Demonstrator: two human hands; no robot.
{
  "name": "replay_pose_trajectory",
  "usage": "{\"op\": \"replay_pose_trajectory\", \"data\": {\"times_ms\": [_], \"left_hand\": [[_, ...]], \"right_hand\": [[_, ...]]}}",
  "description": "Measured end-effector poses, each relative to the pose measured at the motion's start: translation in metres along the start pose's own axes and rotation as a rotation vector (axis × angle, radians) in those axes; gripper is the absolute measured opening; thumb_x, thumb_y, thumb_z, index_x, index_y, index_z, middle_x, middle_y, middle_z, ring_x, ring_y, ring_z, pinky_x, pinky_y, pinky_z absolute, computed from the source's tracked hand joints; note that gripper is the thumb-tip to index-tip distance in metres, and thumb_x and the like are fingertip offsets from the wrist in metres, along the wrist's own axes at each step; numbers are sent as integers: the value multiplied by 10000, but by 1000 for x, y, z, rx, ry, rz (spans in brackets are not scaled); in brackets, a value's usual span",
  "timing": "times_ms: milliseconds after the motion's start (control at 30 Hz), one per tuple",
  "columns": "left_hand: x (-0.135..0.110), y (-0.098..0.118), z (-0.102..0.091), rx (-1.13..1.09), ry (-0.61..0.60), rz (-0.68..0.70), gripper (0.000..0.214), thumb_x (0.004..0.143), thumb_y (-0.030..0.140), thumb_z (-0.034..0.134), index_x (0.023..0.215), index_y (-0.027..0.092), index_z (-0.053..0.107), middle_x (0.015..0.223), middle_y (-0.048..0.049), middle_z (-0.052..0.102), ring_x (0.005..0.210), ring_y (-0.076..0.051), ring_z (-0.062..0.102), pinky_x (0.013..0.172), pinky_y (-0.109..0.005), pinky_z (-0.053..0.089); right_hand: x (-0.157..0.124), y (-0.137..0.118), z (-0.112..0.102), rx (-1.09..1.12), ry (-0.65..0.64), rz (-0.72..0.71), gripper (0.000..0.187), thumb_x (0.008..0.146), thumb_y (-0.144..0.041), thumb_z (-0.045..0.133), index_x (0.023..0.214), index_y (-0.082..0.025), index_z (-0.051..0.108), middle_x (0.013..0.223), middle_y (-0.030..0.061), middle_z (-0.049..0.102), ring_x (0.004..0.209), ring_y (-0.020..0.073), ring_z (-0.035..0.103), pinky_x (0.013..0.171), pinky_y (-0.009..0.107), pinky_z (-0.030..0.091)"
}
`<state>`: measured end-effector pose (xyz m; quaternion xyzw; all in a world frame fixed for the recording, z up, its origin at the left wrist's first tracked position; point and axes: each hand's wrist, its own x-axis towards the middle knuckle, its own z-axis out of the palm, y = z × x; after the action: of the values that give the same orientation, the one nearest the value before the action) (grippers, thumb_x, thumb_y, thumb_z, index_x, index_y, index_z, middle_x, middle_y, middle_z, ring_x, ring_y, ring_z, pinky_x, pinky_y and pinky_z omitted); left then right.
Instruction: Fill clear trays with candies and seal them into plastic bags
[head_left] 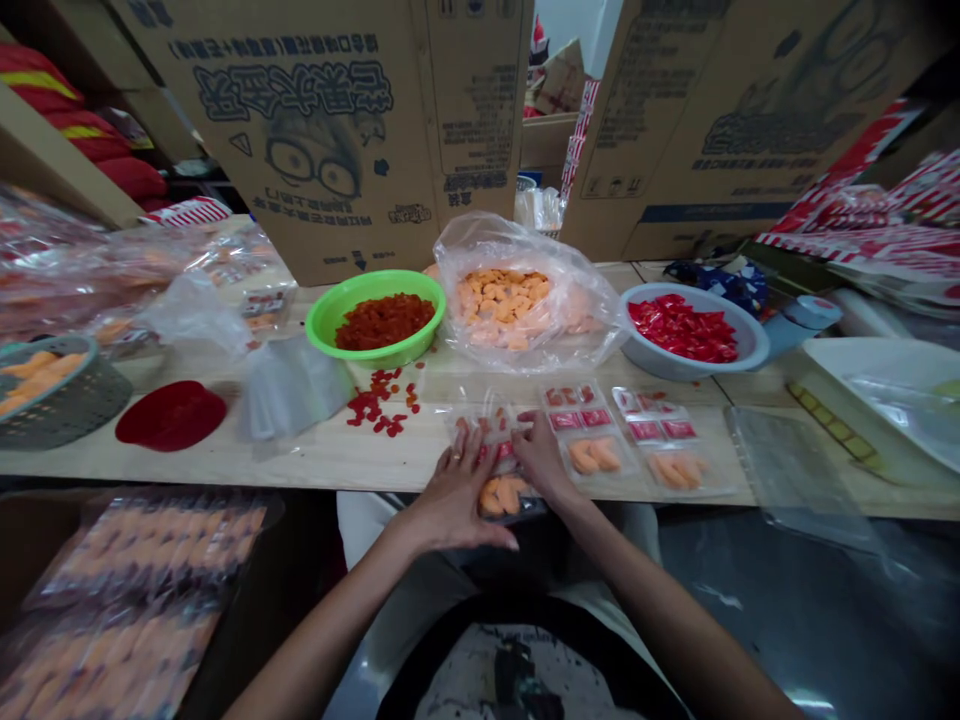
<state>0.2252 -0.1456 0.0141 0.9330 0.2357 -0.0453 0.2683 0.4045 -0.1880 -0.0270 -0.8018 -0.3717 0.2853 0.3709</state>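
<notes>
A clear plastic compartment tray (501,496) lies at the table's front edge, with orange pieces in its near section and red sachets further up. Across its left side my left hand (454,495) lies with fingers spread and thumb stretched out. My right hand (541,458) is at the tray's upper right, its fingers bent and close together; what is under the fingertips is hidden. Just to the right are two similar filled trays, a nearer tray (594,455) and a farther tray (677,468), each with orange pieces, red sachets and small red bits.
Behind stand a green bowl (319,325) of red-brown pieces, an open plastic bag (585,340) of orange pieces and a pale bowl (652,362) of red sachets. Loose red pieces (382,402), clear sleeves (289,390) and a red lid (171,415) lie left. Cardboard boxes (480,130) rise behind.
</notes>
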Motion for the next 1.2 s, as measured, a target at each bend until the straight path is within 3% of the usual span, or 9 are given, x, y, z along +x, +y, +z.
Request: {"op": "replay_pose_trajectory", "data": {"times_ms": [67,200,367,433,633,800,900,1067,1200], "left_hand": [[-7,5,8,33,0,-17,1369,563,754,759,1591,175,65,1643,-208,-64,1491,-447,-106,1165,-657,157],[-15,0,21,60,99,-40,1176,660,608,787,1567,152,193,1636,-228,112,1512,-411,8,1190,-598,188],[-16,-22,25,-16,148,17,1085,662,599,809,1514,162,298,1580,-240,294,1488,-395,217,1186,-562,284],[-17,-26,26,-43,183,37,1085,645,587,827,1493,151,309,1577,-247,290,1487,-385,232,1190,-553,294],[-24,-22,28,-161,329,17,869,646,544,844,1326,189,436,1458,-212,411,1386,-382,414,1117,-561,410],[-30,-23,30,-221,397,48,731,783,455,758,1367,184,411,1506,-214,333,1437,-362,332,1152,-559,371],[-29,-27,33,-231,422,41,588,835,417,711,1316,193,458,1483,-198,374,1425,-342,359,1152,-545,379],[-25,-26,31,-253,440,6,576,765,402,781,1216,195,489,1429,-176,401,1384,-335,399,1122,-522,420],[-22,-21,30,-297,485,-75,648,664,385,847,1145,197,456,1414,-172,353,1350,-343,409,1094,-513,443]], "right_hand": [[-3,-6,-5,-179,-31,-10,326,861,-174,465,1179,-123,514,916,80,646,821,209,621,715,297,466],[-13,-29,-19,-686,-77,-141,267,850,-128,503,1108,-125,572,1099,174,604,1005,280,594,824,364,445],[-21,-56,-21,-977,-234,-680,444,844,-86,508,1287,-112,519,1324,214,523,1221,334,471,967,444,382],[-15,-64,-10,-1033,-280,-789,418,887,-103,485,1304,-90,502,1296,224,544,1211,331,483,980,450,373],[17,-80,28,-1095,-280,-720,279,960,-113,383,1176,-108,560,1097,197,627,995,291,618,808,401,456],[10,-77,33,-1117,-330,-728,377,935,-220,522,1286,-81,522,1211,250,594,1065,329,608,875,452,459],[6,-75,35,-1139,-300,-672,366,960,-131,434,1312,-55,500,1209,268,594,1090,314,596,896,460,452],[26,-81,36,-1089,-263,-671,266,971,-100,380,1155,-108,571,1102,199,626,1020,269,608,788,355,478],[27,-82,33,-1071,-255,-745,240,974,-151,412,1156,-112,564,1096,193,625,996,275,613,793,369,473]]}}
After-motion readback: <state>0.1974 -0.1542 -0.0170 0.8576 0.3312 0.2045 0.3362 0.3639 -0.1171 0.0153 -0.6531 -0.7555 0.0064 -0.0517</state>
